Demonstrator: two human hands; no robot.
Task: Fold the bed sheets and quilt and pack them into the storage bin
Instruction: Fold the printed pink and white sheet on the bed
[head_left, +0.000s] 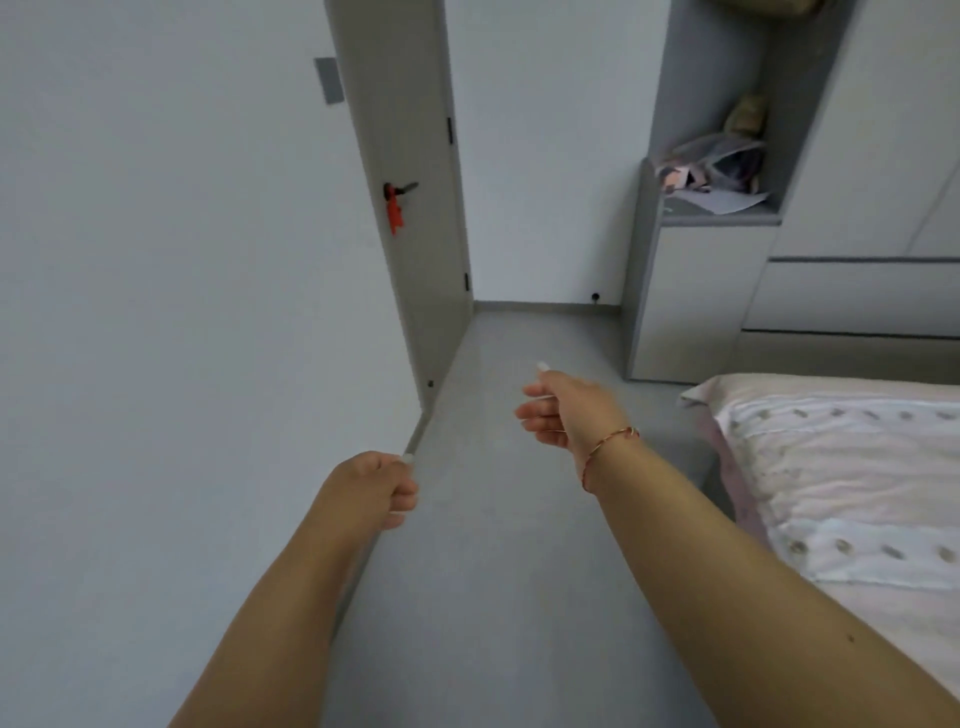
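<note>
Right hand (563, 410): reaching forward over the grey floor (509, 571), fingers loosely spread, gripping nothing; a red string bracelet (605, 449) is circling the wrist.
Left hand (374, 486): hanging beside the wall (156, 312), fingers curling inward, nothing held.
Quilt (852, 483): lying on the bed at right, white with grey dots over pink, untouched.
Door (410, 182): standing ahead, a red tag (395, 212) dangling from its handle.
Storage bin: not showing.
</note>
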